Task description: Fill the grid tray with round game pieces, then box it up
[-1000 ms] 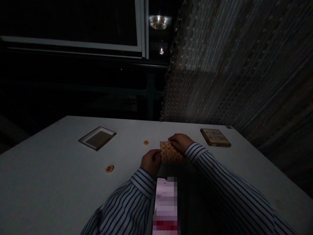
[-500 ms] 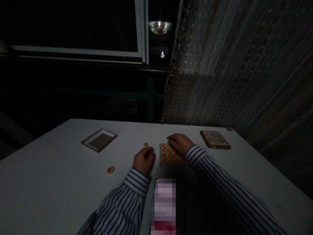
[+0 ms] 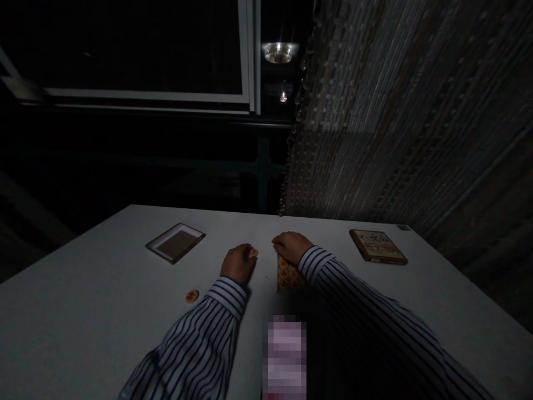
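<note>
Fingers bent, my left hand (image 3: 239,263) is closed at a small round xiangqi piece (image 3: 254,253) with a red character on it. Slightly to the right, a clear tray of xiangqi pieces (image 3: 287,276) lies on the white table (image 3: 104,266). My right hand (image 3: 292,247) covers its far part, with the fingers curled at its far left corner; the hand hides what is under the palm. A second, loose xiangqi piece (image 3: 192,296) lies left of my left forearm.
An open shallow box (image 3: 175,243) stands at the far left of the table, and a printed box lid (image 3: 378,246) at the far right. A phone-like thing with a blurred screen (image 3: 286,355) is near me. A bead curtain (image 3: 353,139) hangs behind the table.
My left hand has moved forward to the loose piece and closed at it. The right hand has shifted left over the tray and covers more of its far rows. The view has shifted slightly.
</note>
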`<action>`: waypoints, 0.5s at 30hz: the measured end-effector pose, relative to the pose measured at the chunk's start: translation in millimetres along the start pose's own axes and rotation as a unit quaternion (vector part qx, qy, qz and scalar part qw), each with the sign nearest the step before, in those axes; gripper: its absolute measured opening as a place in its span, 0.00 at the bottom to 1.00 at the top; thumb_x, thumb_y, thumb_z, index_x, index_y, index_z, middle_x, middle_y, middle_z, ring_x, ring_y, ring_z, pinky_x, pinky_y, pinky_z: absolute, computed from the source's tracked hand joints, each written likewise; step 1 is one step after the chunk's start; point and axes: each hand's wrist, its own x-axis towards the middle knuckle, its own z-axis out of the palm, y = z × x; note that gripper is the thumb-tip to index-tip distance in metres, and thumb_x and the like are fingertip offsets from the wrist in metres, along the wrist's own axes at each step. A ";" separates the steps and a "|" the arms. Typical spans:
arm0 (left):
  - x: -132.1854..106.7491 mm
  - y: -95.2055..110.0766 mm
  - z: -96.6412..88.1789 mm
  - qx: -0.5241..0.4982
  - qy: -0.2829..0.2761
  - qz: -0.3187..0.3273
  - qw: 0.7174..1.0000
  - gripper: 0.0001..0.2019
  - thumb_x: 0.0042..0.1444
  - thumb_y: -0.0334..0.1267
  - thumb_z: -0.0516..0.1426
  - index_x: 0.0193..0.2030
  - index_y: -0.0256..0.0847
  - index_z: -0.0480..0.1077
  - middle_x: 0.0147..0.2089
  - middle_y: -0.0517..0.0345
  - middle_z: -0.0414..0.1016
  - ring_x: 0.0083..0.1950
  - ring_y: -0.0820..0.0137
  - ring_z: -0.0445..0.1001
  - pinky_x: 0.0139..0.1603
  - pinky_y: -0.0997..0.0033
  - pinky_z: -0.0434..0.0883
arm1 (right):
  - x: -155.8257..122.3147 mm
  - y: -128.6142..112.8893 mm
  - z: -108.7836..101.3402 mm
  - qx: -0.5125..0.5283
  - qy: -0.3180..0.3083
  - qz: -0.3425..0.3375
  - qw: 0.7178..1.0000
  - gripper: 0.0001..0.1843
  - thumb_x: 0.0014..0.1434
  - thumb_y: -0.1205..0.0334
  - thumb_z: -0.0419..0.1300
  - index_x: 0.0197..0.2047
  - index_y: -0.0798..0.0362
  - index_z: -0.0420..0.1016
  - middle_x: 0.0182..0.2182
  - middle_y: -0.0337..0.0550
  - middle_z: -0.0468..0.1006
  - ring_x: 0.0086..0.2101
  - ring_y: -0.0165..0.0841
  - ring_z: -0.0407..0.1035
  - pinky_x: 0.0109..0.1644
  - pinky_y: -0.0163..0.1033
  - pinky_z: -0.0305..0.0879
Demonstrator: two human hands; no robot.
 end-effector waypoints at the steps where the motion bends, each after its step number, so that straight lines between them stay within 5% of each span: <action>1: 1.1 -0.5 0.6 0.008 -0.003 -0.001 1.000 0.17 0.46 0.41 0.52 0.43 0.38 0.66 0.41 0.50 0.72 0.42 0.64 0.69 0.43 0.68 0.64 | 2.4 -1.6 1.4 -0.004 -0.002 -0.002 1.000 0.18 0.54 0.59 0.44 0.44 0.52 0.69 0.41 0.45 0.72 0.42 0.35 0.64 0.44 0.37 0.56; 15: 3.1 -2.5 3.4 0.008 0.008 0.017 1.000 0.14 0.50 0.43 0.49 0.42 0.42 0.66 0.36 0.53 0.73 0.38 0.68 0.70 0.39 0.71 0.64 | 8.5 -9.8 6.8 -0.003 -0.003 -0.017 1.000 0.18 0.54 0.60 0.44 0.43 0.51 0.69 0.41 0.44 0.72 0.42 0.34 0.64 0.44 0.36 0.56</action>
